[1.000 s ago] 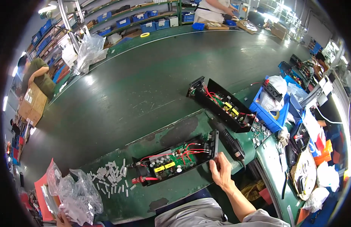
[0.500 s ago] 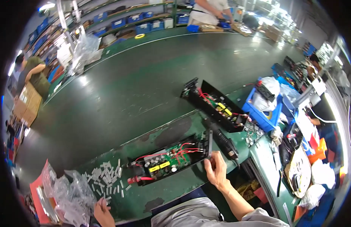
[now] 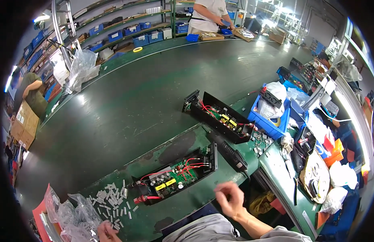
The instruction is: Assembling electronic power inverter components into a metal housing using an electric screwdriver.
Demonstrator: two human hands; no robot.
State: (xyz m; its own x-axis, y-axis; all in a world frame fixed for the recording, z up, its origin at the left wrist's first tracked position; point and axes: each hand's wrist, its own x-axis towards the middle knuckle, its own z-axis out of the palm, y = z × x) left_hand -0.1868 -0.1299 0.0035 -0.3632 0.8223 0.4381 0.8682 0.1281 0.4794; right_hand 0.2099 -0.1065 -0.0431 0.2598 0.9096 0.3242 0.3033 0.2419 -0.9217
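Observation:
In front of me lies an open black metal case (image 3: 183, 177) with a green circuit board (image 3: 187, 171), yellow parts, red wires and red terminals at its left end. My right hand (image 3: 231, 200) hovers just below the case's right end panel (image 3: 214, 156), not touching it, fingers loosely curled and apart with nothing in them. At the lower left, my left hand (image 3: 107, 232) is by the small metal pieces (image 3: 110, 199) and a clear plastic bag (image 3: 76, 213). Its fingertips are drawn together; what they hold, if anything, is too small to make out.
A second open black case (image 3: 223, 117) lies farther back. A black corded power tool (image 3: 231, 153) sits between the cases. A blue bin (image 3: 271, 127) with bags stands at the right, near scattered metal clips (image 3: 261, 143). Two people work across the large green table (image 3: 126, 113).
My right hand has let go of the case's right end panel and moved down from it. My left hand has shifted slightly down. The view has tilted a little.

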